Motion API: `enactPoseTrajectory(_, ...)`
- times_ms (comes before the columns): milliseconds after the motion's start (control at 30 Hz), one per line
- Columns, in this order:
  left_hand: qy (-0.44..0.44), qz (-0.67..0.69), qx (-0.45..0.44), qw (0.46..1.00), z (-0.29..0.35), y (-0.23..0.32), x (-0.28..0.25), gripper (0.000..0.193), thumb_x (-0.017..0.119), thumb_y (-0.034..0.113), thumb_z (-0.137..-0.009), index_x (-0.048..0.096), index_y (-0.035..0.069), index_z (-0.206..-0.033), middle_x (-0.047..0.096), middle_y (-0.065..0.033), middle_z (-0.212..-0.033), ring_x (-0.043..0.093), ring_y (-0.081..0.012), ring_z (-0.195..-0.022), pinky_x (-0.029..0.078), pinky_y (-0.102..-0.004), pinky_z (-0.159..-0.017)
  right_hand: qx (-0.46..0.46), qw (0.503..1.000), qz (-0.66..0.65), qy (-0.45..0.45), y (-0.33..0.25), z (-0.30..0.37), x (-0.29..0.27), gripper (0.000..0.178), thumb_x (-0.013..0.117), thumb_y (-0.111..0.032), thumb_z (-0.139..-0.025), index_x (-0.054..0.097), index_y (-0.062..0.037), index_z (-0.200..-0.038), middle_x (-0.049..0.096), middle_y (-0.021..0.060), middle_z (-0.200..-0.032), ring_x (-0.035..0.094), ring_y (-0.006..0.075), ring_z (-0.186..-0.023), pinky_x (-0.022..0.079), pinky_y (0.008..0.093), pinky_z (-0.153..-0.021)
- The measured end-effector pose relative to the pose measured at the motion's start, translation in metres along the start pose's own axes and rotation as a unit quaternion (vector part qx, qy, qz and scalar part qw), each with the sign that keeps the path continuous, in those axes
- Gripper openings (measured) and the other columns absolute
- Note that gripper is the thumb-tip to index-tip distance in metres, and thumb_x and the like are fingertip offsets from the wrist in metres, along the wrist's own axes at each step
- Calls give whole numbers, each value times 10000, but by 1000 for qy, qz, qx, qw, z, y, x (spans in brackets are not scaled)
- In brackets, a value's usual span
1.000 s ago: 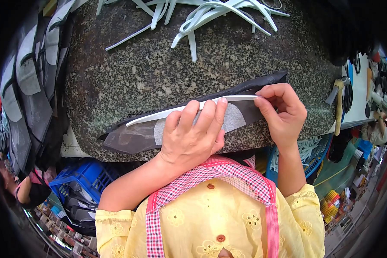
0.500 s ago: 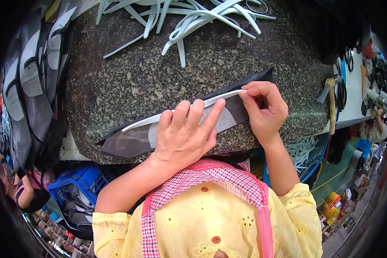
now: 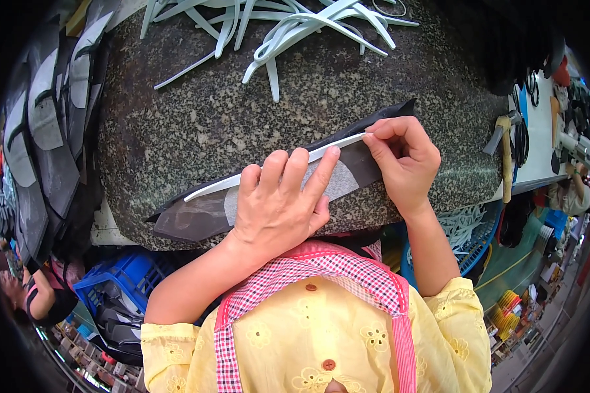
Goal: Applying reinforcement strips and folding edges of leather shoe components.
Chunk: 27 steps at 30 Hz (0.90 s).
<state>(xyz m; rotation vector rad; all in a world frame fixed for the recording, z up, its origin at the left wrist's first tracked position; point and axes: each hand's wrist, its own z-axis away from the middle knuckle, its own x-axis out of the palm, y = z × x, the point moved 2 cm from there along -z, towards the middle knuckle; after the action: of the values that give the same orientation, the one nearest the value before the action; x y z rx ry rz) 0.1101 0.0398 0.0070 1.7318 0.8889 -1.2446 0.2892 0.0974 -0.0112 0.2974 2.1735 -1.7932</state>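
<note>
The left hand lies flat with fingers a little spread, their tips pressing a white strip down, while the right hand pinches the strip's far right end between thumb and forefinger. The strip runs slantwise along the upper edge of a dark piece, which bears a grey patch and rests on the speckled counter near its front edge. Loose strips lie tangled at the back, and a hammer lies at the right; similar pieces hang overlapped at the left.
</note>
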Motion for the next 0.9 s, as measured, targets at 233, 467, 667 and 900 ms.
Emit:
enactPoseTrajectory(233,-1,1,-2,1000,-2,1,-1,646,675,240,-625,580,209,-1263,460,-45,-1040,459,-223,-975,369,-362,-782,-96,972,215,-9,-12,-11,5,193,725,-21,-718,560,-50,-815,585,63,-756,605,241,-628,489,326,-540)
enactPoseTrajectory(467,-25,37,13,999,-8,-9,-8,783,776,421,-581,539,188,-1290,460,-48,-1025,460,-224,-960,367,-357,-764,-4,989,143,24,-11,-39,-20,224,744,-57,-725,532,-61,-797,557,30,-767,569,172,-633,447,292,-515)
enactPoseTrajectory(667,-201,205,-29,957,-46,-34,-33,723,823,380,-573,581,89,-1188,532,-117,-1073,507,-288,-1039,444,-414,-865,-306,912,255,-99,-45,-2,6,556,782,-424,-628,647,-92,-1053,629,53,-944,572,263,-886,443,383,-762)
enactPoseTrajectory(900,-111,148,-15,983,-34,-25,-26,586,803,344,-610,624,38,-1077,531,-115,-1027,514,-290,-1002,476,-399,-825,-334,919,207,-19,-33,-13,-18,283,722,-189,-756,633,-45,-983,622,88,-935,582,273,-886,471,385,-735)
